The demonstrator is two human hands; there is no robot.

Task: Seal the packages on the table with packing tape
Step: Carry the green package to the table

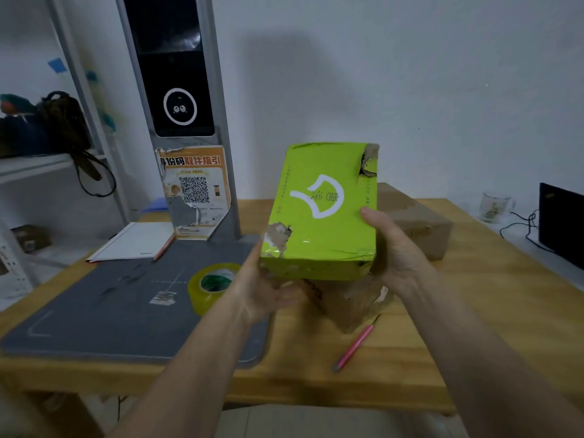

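A lime-green package (322, 213) with a white logo and torn corners is held up above the wooden table (474, 295), tilted toward me. My left hand (265, 289) supports its lower left corner from below, fingers under the box. My right hand (395, 251) grips its right side, thumb on the top face. A roll of clear packing tape (213, 286) with a green core lies on the grey mat (104, 311) to the left of my left hand. A brown cardboard package (347, 301) sits under the green one, and a larger brown box (414, 222) stands behind it.
A pink pen-like tool (355, 344) lies on the table near the front. A grey kiosk post (189, 121) with a QR poster rises at the back of the mat, beside a notepad (136, 241). A glass mug (494, 205) and dark monitor (561, 222) stand at right.
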